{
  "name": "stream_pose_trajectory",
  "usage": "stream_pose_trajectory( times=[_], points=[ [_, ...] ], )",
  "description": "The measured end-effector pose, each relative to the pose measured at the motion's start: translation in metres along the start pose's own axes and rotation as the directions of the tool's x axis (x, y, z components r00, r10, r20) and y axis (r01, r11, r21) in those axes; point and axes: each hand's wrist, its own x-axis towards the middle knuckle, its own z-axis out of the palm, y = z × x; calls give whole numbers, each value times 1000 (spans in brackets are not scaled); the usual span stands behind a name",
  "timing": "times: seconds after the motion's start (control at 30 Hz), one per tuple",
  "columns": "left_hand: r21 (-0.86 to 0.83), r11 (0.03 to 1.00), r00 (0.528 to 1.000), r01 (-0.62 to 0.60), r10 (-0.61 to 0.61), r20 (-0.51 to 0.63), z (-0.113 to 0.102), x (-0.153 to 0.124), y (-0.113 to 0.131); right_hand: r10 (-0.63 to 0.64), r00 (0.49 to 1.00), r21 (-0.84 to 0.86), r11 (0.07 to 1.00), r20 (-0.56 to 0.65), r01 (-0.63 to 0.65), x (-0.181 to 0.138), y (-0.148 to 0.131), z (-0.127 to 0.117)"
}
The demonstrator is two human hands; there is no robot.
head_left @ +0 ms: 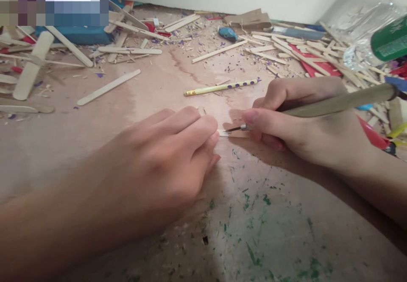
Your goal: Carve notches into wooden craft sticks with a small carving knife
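Observation:
My left hand [168,154] lies knuckles up on the worn tabletop [143,99], its fingertips pressed down on the left end of a small pale wooden stick piece [226,133]. My right hand [295,121] is closed around a craft knife [333,103] with a long metal handle. The knife's dark tip touches the stick piece just right of my left fingertips. Most of the stick piece is hidden under both hands.
A yellow pencil [222,87] with purple dots lies just beyond the hands. Several popsicle sticks [108,87] and wood shavings litter the far side. A blue box [76,34] sits back left, a clear plastic bottle [365,23] with a green label back right, and a red piece [313,66].

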Motion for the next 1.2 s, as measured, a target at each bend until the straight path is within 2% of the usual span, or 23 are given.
stream_pose_trajectory(
  times=[0.2,0.43,0.7,0.8,1.0,1.2],
  points=[
    [-18,1000,1000,9,-9,5,-4,1,-2,-8,1000,-21,1000,-5,8,-2,3,-1],
    [-21,1000,1000,7,-7,3,-3,-1,-1,0,1000,96,995,23,-3,2,0,2],
    [-38,999,1000,-1,1,4,-2,1,-1,32,999,137,990,32,-36,3,2,1],
    [-37,999,999,5,-6,-45,-2,2,-1,63,998,193,979,6,-63,2,3,1],
    [-48,999,999,-12,10,-43,2,2,2,49,999,77,996,5,-50,-1,-6,5],
    [-2,1000,999,27,-27,-47,1,4,2,79,997,82,993,18,-80,1,-7,9]
  ],
)
